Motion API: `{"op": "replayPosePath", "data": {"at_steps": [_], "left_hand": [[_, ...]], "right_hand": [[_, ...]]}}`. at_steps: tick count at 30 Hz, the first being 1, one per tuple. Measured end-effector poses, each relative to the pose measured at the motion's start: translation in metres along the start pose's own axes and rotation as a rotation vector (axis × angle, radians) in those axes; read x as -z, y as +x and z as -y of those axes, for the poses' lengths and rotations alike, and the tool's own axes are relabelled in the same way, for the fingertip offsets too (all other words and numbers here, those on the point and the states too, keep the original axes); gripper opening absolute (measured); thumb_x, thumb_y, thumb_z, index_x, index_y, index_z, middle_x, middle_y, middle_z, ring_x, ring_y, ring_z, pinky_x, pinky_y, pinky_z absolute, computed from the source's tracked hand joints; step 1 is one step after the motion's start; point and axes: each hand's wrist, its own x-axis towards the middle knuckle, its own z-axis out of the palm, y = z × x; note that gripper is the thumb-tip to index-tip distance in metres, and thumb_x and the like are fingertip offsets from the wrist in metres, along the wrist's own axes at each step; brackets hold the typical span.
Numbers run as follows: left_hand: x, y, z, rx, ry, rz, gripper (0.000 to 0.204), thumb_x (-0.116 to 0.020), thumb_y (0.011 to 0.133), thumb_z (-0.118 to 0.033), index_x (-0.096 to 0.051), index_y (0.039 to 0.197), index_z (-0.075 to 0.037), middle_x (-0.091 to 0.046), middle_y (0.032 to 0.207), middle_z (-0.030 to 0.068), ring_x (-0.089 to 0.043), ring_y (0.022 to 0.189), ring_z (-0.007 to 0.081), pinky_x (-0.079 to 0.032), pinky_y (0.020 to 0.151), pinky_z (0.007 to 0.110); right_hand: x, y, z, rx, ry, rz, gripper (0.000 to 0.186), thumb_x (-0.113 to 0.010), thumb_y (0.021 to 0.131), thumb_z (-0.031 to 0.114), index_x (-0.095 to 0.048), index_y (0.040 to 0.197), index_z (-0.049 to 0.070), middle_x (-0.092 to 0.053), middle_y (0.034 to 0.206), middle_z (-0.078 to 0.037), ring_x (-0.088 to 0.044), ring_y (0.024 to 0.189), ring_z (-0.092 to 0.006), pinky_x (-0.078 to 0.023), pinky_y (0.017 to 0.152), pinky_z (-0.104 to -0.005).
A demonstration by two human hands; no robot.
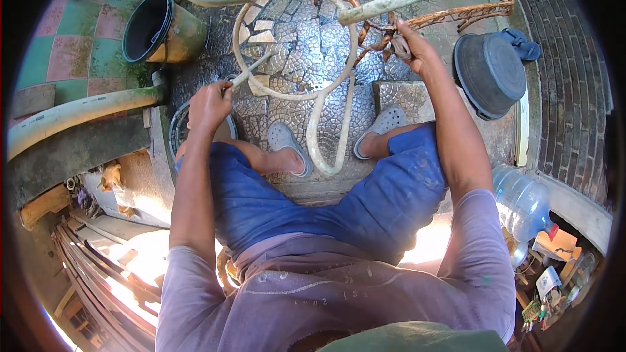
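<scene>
A whitish ring-shaped furniture frame with bent loops and straight legs stands before my knees, its paint worn and stained. My left hand is closed round a short leg on the ring's left side. My right hand is closed on a crumpled greyish piece, beyond the ring's right side; whether it is cloth or sandpaper I cannot tell. Right behind that hand is a rusty brown frame with a patterned bar. Where the two frames cross, it is hidden whether they touch.
A dark bucket lies tilted at the far left, above a thick pale pipe. An upturned grey tub and blue sandals sit at the right. Nearer are a clear water jug and, at lower left, stacked wooden strips.
</scene>
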Motion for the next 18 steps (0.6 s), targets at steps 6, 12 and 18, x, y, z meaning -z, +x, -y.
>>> {"op": "replayPosePath", "data": {"at_steps": [6,12,18], "left_hand": [[-0.003,0.0,0.003,0.005,0.005,0.0,0.029,-0.062,0.091,-0.03,-0.075,0.112,-0.015,-0.073,0.099,0.0192,-0.07,0.093,0.0372,-0.054,0.086,0.047],[-0.003,-0.005,0.007,0.011,-0.029,0.005,0.029,-0.062,0.09,-0.03,-0.075,0.111,-0.015,-0.073,0.099,0.0195,-0.07,0.093,0.0379,-0.054,0.086,0.048],[0.013,-0.003,-0.016,-0.032,0.015,-0.008,0.027,-0.062,0.088,-0.026,-0.076,0.108,-0.014,-0.073,0.097,0.0194,-0.07,0.092,0.0386,-0.054,0.085,0.049]], "right_hand": [[-0.004,0.01,0.007,0.027,0.009,-0.08,0.026,-0.069,0.095,0.033,-0.065,0.103,0.008,-0.072,0.09,-0.008,-0.071,0.073,-0.0187,-0.06,0.062,-0.0309],[-0.002,0.038,0.014,0.037,0.091,-0.119,0.022,-0.061,0.097,0.027,-0.062,0.101,0.006,-0.07,0.084,-0.011,-0.069,0.062,-0.022,-0.058,0.048,-0.034],[-0.004,0.059,0.024,0.082,0.233,-0.264,0.022,-0.073,0.092,0.032,-0.064,0.098,0.013,-0.071,0.084,-0.005,-0.069,0.062,-0.0194,-0.057,0.047,-0.0301]]}}
